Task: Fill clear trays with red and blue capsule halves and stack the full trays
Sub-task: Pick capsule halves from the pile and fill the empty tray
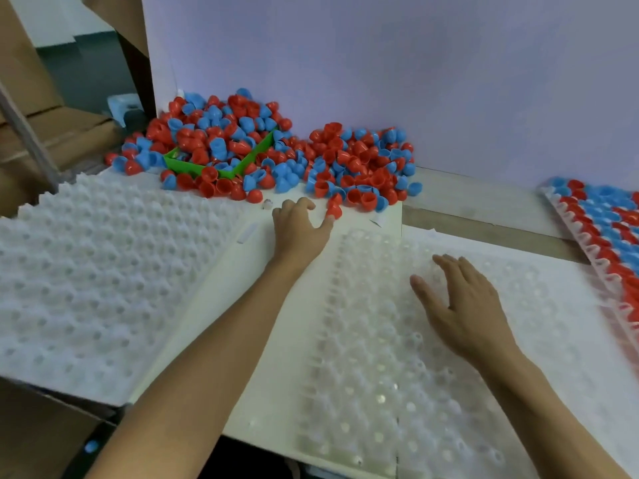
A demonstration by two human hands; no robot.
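A clear empty tray point(373, 357) with rows of small cups lies on the white board in front of me. My right hand point(463, 305) rests flat on it, fingers spread and straight. My left hand point(299, 224) reaches out past the tray's far left corner, fingers loosely curled, with one fingertip touching a red capsule half point(334, 210) at the near edge of the heap. A big heap of red and blue capsule halves point(276, 157) lies along the back wall. At the far right sits a filled tray point(601, 233) of red and blue halves.
A stack of clear empty trays point(96, 271) lies at the left. A green bin point(193, 167) is half buried in the heap. Cardboard boxes point(41, 108) stand at the back left. A pale wall point(415, 63) closes the back. Bare grey table point(484, 209) shows beyond the board.
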